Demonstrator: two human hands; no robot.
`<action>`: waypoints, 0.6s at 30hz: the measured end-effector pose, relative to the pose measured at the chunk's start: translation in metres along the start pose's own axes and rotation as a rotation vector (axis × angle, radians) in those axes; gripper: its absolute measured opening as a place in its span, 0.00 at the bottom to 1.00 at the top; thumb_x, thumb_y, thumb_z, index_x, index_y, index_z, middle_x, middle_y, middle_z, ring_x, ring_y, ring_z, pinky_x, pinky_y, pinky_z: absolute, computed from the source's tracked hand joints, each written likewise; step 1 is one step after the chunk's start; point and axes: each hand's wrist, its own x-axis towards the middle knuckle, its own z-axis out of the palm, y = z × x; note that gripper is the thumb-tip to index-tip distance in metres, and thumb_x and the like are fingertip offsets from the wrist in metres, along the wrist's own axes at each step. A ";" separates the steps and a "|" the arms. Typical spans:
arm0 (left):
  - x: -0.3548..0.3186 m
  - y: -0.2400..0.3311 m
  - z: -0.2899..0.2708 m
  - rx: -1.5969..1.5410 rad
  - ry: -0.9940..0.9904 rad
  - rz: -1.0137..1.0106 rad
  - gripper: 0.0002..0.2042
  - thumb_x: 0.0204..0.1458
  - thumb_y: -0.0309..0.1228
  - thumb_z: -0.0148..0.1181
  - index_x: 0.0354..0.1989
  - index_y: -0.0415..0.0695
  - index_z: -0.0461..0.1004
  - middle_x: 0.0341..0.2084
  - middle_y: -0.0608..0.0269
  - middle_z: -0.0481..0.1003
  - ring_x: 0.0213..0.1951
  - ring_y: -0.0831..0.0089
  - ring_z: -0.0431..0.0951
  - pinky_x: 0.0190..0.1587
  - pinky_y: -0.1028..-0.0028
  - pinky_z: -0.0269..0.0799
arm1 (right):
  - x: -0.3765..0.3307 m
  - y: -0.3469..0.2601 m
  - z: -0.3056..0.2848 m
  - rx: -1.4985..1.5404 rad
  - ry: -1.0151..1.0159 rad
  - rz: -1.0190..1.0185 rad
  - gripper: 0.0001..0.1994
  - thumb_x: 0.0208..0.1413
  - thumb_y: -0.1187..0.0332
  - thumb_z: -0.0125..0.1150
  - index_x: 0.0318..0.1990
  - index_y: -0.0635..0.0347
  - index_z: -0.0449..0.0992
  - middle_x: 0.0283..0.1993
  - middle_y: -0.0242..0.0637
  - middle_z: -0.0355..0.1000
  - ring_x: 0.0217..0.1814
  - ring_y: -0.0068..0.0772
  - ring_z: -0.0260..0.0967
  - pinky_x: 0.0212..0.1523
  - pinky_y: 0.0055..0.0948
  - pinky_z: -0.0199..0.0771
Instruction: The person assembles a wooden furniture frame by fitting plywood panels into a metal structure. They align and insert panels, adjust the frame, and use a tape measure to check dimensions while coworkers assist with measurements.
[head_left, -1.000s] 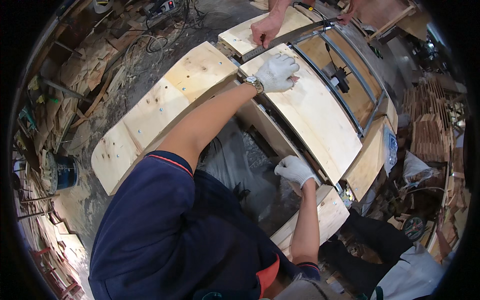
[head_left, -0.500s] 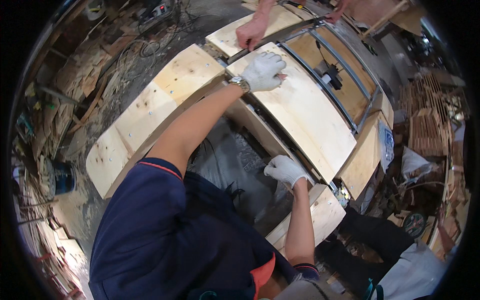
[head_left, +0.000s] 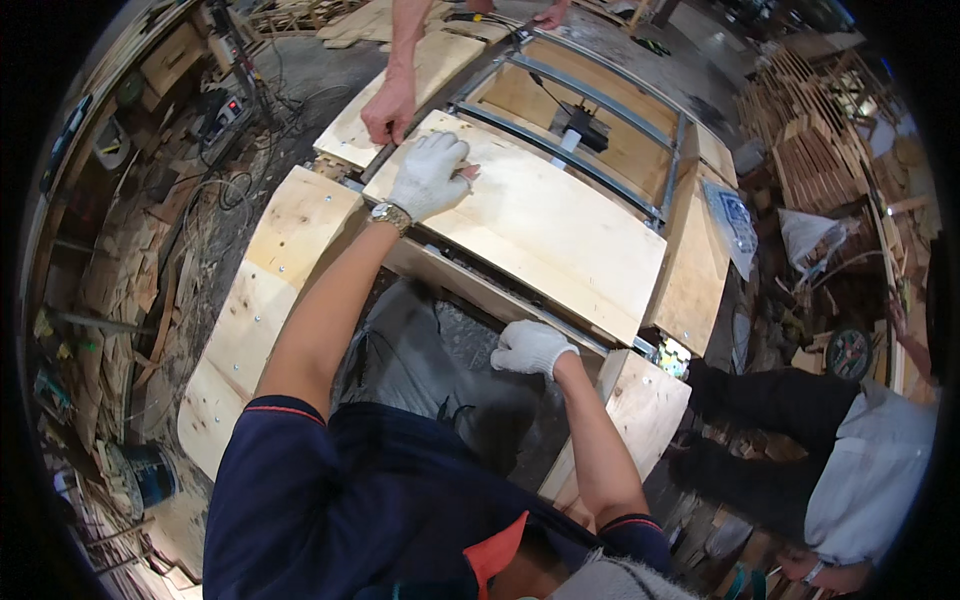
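A pale plywood board [head_left: 545,220] lies across a wooden machine table with a grey metal frame [head_left: 590,100]. My left hand [head_left: 428,175], in a white glove with a watch at the wrist, presses flat on the board's far left corner. In its own white glove, my right hand [head_left: 530,347] grips the board's near edge. A second person's bare hand [head_left: 388,112] holds the frame's end just beyond my left hand; another of their hands [head_left: 550,15] rests at the far end.
Long plywood side panels [head_left: 265,290] flank the table on the left, and a wooden block [head_left: 640,400] stands at the right. Scrap wood and cables cover the floor at left. A person in a light shirt [head_left: 865,470] sits low at the right, by stacked slats [head_left: 810,130].
The view has shifted and drawn closer. My left hand stays flat on the board's far corner, and my right hand stays on the near edge.
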 end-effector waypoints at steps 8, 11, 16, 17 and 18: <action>0.000 -0.004 0.003 0.008 -0.141 -0.009 0.14 0.58 0.37 0.64 0.30 0.39 0.71 0.31 0.47 0.73 0.38 0.47 0.74 0.43 0.54 0.70 | 0.004 0.007 0.009 -0.022 0.103 -0.099 0.23 0.47 0.51 0.61 0.37 0.65 0.85 0.40 0.55 0.81 0.42 0.58 0.80 0.44 0.48 0.80; 0.002 0.002 0.005 0.064 -0.113 0.017 0.14 0.58 0.40 0.64 0.32 0.41 0.72 0.32 0.51 0.74 0.41 0.47 0.76 0.44 0.54 0.70 | 0.002 0.008 0.015 0.012 0.151 -0.072 0.22 0.47 0.51 0.60 0.32 0.66 0.84 0.35 0.56 0.80 0.38 0.58 0.79 0.41 0.50 0.78; -0.002 -0.010 0.005 0.056 -0.148 0.018 0.13 0.60 0.39 0.64 0.33 0.41 0.75 0.33 0.52 0.75 0.41 0.49 0.77 0.44 0.55 0.71 | 0.005 0.003 0.014 0.035 0.109 -0.034 0.22 0.46 0.51 0.65 0.40 0.60 0.87 0.41 0.47 0.84 0.44 0.49 0.82 0.44 0.47 0.81; 0.000 -0.011 0.008 0.062 -0.149 0.014 0.13 0.60 0.39 0.64 0.34 0.41 0.75 0.33 0.52 0.75 0.41 0.49 0.77 0.44 0.56 0.71 | 0.007 0.004 0.015 0.035 0.108 -0.031 0.22 0.46 0.51 0.65 0.40 0.59 0.87 0.41 0.46 0.84 0.44 0.49 0.82 0.44 0.47 0.81; 0.002 -0.007 0.007 0.071 -0.161 -0.008 0.13 0.61 0.39 0.63 0.34 0.40 0.75 0.33 0.51 0.75 0.41 0.50 0.77 0.44 0.57 0.72 | 0.007 0.004 0.016 0.033 0.102 -0.031 0.22 0.45 0.51 0.65 0.40 0.58 0.88 0.41 0.46 0.84 0.44 0.48 0.82 0.44 0.46 0.81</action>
